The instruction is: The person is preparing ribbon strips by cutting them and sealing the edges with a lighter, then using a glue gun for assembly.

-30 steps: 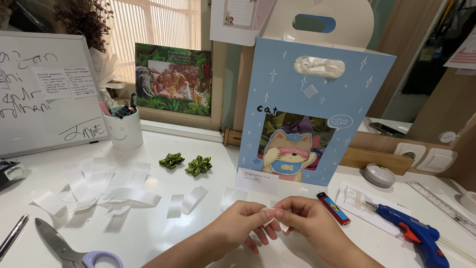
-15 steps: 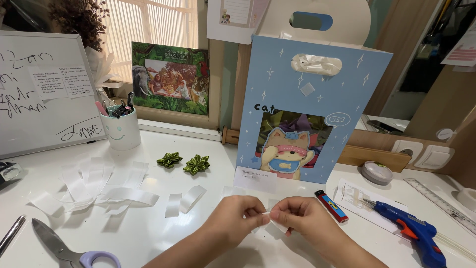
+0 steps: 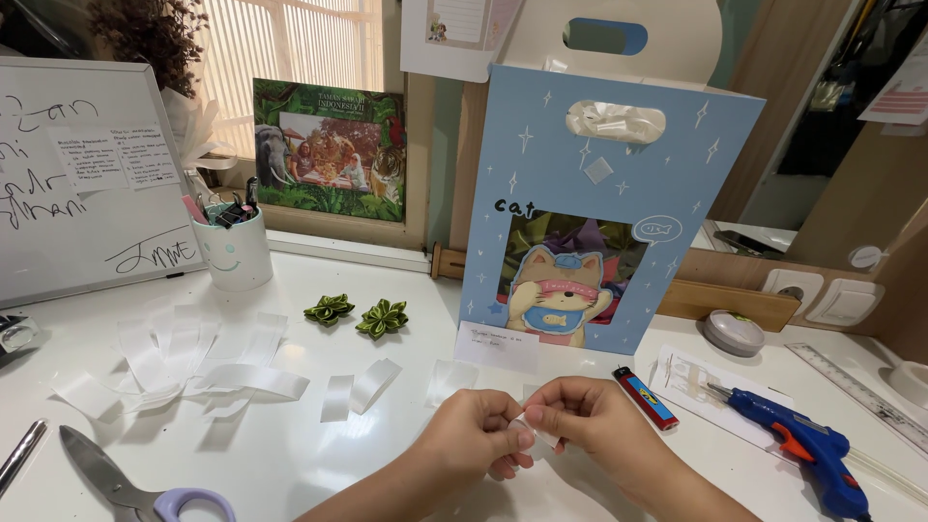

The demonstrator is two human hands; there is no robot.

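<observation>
My left hand [image 3: 476,433] and my right hand [image 3: 592,423] meet over the white desk near its front edge. Together they pinch a small piece of white ribbon [image 3: 528,431], mostly hidden by the fingertips. More cut white ribbon strips [image 3: 350,394] lie just left of my hands, and a heap of them [image 3: 184,360] sits further left. Two green ribbon flowers [image 3: 356,316] rest behind the strips.
A tall blue paper bag with a cat picture [image 3: 601,208] stands behind my hands. A red lighter [image 3: 646,397] and a blue glue gun [image 3: 795,447] lie to the right, scissors [image 3: 135,480] at the front left. A white pen cup [image 3: 232,249] and whiteboard [image 3: 85,174] stand at the back left.
My hands have stayed together on the ribbon piece, with small shifts of the fingers. Nothing else on the desk has moved.
</observation>
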